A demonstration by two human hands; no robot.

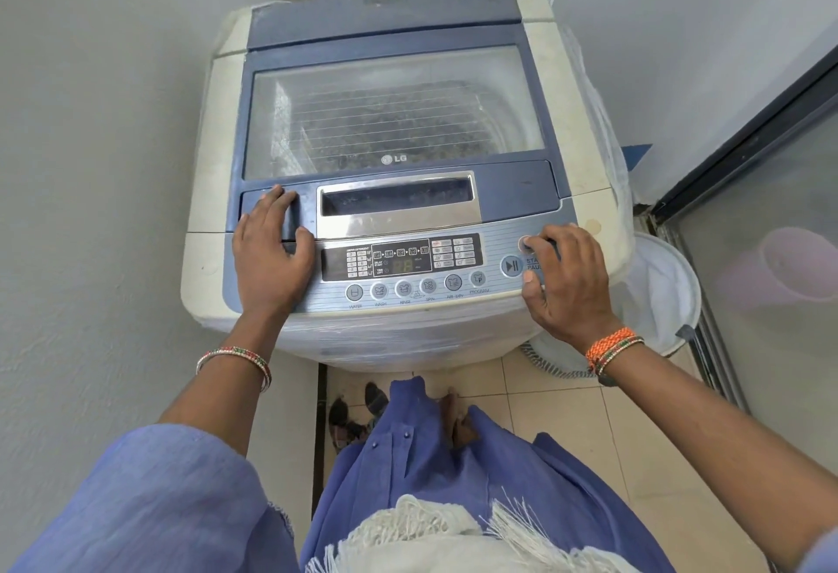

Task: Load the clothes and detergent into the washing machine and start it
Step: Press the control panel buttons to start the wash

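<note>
A top-loading washing machine [394,155] fills a narrow white-walled corner on a tiled floor [557,414], lid shut. The left hand [272,250] lies flat, fingers spread, on its front-left edge; the right hand [567,282], fingers loosely bent and holding nothing, touches a button at its front-right corner.

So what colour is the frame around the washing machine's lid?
Dark blue: the lid frame surrounds a clear window, seen best in the head view.

"LG" on the washing machine lid [393,159]; "WATER", "WASH", "RINSE", "SPIN", "AIR DRY", "PROGRAM" under the control panel [408,271] buttons.
</note>
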